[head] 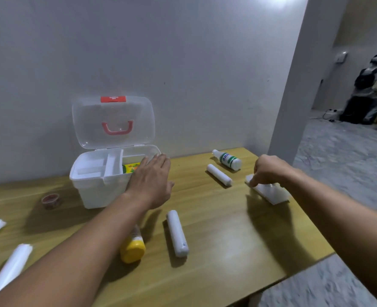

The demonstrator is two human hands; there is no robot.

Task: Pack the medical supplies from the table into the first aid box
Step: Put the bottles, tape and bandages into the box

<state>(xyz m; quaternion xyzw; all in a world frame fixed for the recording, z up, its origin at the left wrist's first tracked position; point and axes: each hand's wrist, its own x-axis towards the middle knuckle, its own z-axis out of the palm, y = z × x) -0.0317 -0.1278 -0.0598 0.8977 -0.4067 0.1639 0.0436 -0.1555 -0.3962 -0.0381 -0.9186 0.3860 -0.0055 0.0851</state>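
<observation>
- At the table's (227, 240) right edge, our right hand (269, 171) pinches down on a white packet (269, 191); grip closure we cannot tell.
- The packet's long axis runs near-right to far-left, well right of the box (99, 185).
- Our left hand (149, 180), open and flat, rests beside the box rim.
- Rolls (176, 232) and bottles (228, 160) lie between; a grey wall stands behind.

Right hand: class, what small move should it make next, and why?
Probably close the fingers on the flat white packet and lift it. The right hand already has its fingertips on the packet near the table edge, while the first aid box stands open, with the left hand at its rim.
</observation>
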